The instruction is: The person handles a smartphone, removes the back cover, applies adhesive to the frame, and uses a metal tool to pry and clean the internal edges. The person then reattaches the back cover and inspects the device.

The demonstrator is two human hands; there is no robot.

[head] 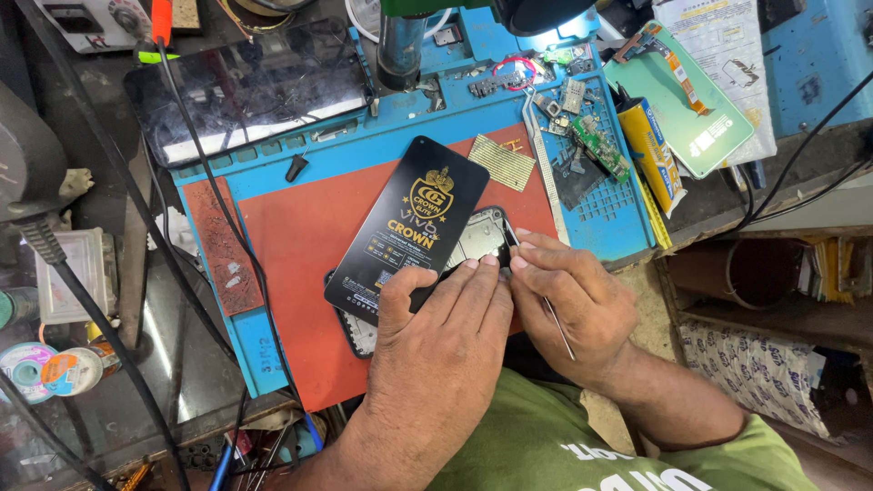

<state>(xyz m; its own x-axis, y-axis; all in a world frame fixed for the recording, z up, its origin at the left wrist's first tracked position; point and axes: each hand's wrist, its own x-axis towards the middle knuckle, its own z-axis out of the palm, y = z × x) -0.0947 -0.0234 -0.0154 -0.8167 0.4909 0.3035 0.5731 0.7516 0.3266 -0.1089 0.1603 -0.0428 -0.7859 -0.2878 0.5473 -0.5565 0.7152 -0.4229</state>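
A: Left hand [446, 314] presses the black card [409, 227] flat; right hand [568, 295] pinches thin tweezers [556, 327] at the opened phone [473, 244].

B: The phone lies on the red mat [300, 236]. Probably light, stiff, fragile inside: hold by its edges.

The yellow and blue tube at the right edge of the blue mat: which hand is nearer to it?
Right. The right hand, holding thin tweezers, lies below and left of the tube. The left hand sits farther left, resting on the black card over the opened phone.
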